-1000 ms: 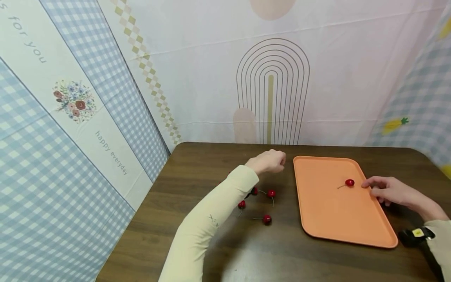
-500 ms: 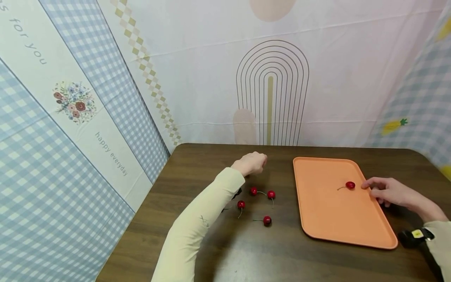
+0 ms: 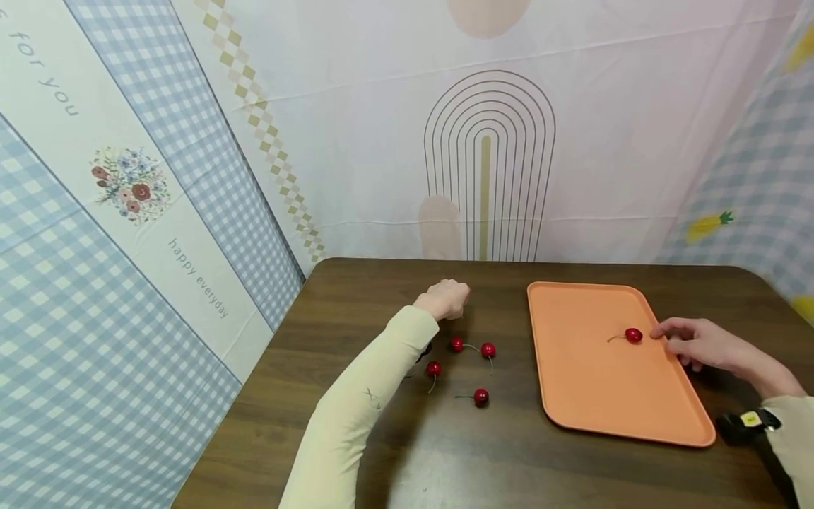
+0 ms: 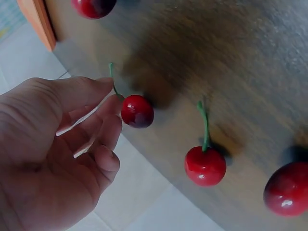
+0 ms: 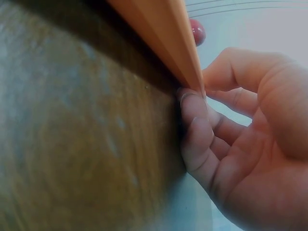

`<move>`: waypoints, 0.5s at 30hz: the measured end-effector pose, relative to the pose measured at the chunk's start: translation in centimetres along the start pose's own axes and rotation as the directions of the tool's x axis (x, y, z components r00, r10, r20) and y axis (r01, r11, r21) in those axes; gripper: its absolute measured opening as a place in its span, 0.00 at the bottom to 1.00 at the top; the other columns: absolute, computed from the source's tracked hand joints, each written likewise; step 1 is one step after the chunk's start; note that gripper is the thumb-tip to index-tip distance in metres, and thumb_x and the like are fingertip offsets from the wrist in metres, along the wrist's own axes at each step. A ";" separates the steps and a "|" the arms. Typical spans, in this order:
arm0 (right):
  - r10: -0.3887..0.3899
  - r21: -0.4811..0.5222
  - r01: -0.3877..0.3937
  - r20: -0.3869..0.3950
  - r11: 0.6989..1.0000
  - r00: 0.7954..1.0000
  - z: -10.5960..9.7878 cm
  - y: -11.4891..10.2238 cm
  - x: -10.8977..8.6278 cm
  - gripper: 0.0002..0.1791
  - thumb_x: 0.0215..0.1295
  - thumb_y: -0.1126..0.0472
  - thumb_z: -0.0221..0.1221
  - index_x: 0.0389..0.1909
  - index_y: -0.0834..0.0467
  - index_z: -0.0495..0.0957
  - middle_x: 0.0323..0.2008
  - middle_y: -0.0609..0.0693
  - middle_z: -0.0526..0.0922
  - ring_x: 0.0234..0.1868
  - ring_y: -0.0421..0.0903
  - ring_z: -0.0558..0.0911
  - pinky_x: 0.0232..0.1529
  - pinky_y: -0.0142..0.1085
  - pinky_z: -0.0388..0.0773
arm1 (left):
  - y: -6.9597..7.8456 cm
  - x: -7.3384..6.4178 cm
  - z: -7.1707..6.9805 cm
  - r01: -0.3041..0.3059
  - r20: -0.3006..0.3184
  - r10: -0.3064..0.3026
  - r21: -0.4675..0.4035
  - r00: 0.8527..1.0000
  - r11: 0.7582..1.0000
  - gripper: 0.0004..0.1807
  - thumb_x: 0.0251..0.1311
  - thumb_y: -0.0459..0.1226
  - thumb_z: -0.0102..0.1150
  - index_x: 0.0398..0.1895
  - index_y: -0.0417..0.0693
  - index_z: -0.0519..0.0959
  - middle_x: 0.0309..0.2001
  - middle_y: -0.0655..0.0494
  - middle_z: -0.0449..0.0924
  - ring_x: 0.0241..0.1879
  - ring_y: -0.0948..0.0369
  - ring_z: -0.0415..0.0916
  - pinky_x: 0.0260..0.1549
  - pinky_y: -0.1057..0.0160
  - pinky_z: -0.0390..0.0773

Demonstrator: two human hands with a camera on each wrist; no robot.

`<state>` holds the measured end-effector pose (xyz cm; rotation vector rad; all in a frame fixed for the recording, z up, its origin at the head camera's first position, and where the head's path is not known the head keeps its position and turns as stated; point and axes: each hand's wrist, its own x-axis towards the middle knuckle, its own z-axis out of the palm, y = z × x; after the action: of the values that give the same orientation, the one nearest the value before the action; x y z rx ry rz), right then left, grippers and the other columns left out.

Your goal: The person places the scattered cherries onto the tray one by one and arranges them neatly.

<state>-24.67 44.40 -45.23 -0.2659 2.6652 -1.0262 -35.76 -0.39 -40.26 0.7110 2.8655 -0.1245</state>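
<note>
My left hand (image 3: 444, 300) is over the far middle of the table. In the left wrist view, its thumb and forefinger pinch the green stem of a red cherry (image 4: 137, 111); the head view hides this cherry behind the hand. Another cherry (image 4: 205, 165) stands nearby with its stem up. At the right, my right hand (image 3: 712, 344) grips the side rim of an orange tray (image 3: 591, 389), thumb on one face and fingers on the other, as the right wrist view shows. One cherry (image 3: 633, 336) lies on the tray near that hand.
Several stemmed cherries lie between the left forearm and the tray, among them a front cherry (image 3: 481, 397), a left cherry (image 3: 434, 368) and a right cherry (image 3: 487, 350). The brown wooden table (image 3: 483, 459) ends at a patterned cloth backdrop (image 3: 356, 141).
My left hand has moved left from beside the tray to a spot behind the loose cherries, where it now pinches a cherry's stem. The right hand keeps its place on the tray.
</note>
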 end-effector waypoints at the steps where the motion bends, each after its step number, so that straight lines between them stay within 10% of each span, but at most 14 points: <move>1: -0.005 -0.001 0.005 -0.003 1.000 1.000 0.0 0.0 0.0 0.17 0.69 0.64 0.53 0.55 0.68 0.71 0.25 0.47 0.73 0.21 0.43 0.73 0.22 0.35 0.74 | 0.0 0.1 0.1 0.002 0.003 -0.002 -0.002 1.000 1.000 0.08 0.62 0.35 0.57 0.24 0.53 0.75 0.34 0.56 0.80 0.35 0.60 0.75 0.30 0.60 0.77; 15: -0.021 -0.002 0.021 -0.011 1.000 1.000 -0.2 -0.1 0.0 0.16 0.68 0.64 0.53 0.54 0.68 0.72 0.25 0.47 0.73 0.21 0.43 0.73 0.21 0.35 0.74 | 0.5 0.0 -0.3 -0.002 0.012 0.003 -0.069 1.000 0.998 0.14 0.64 0.32 0.48 0.18 0.49 0.71 0.34 0.51 0.79 0.32 0.57 0.74 0.23 0.62 0.73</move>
<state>-24.68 44.46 -45.06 -0.2899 2.6788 -1.0349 -35.57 0.05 -40.02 0.6979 2.8421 -0.0291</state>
